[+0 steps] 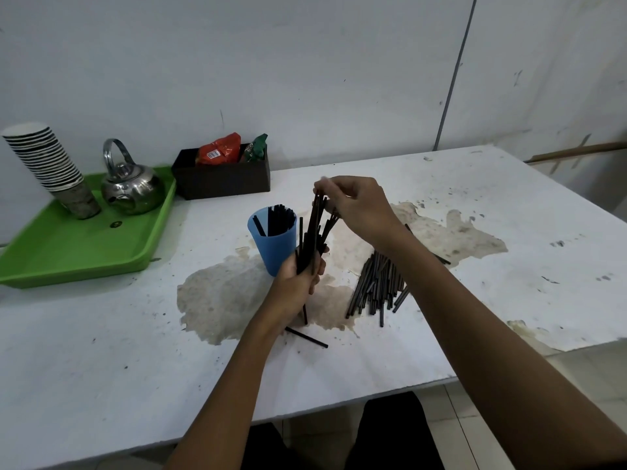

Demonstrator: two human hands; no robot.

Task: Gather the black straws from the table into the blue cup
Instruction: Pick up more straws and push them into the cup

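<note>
In the head view, at the centre of the frame, the left hand (298,278) is gripping a bundle of black straws (312,237) around its lower part, fingers curled tight about it. The bundle is standing nearly upright, its long axis running from the fist up toward the top of the frame, with the upper ends fanning slightly to the right. The right hand (356,208) is reaching in from the right and pinching the top ends of the straws between fingertips and thumb.

Just left of the bundle, the blue cup (273,244) is standing upright on the white table (101,351), already holding several straws that are leaning against its far rim. Right of centre, a loose pile of straws (378,286) is lying flat, its long axis running from lower left to upper right. 1 single straw (307,337) is lying below the left hand, angled down to the right.

In the upper left, a green tray (68,245) is carrying a steel kettle (132,188) and stacked paper cups (51,164).
</note>
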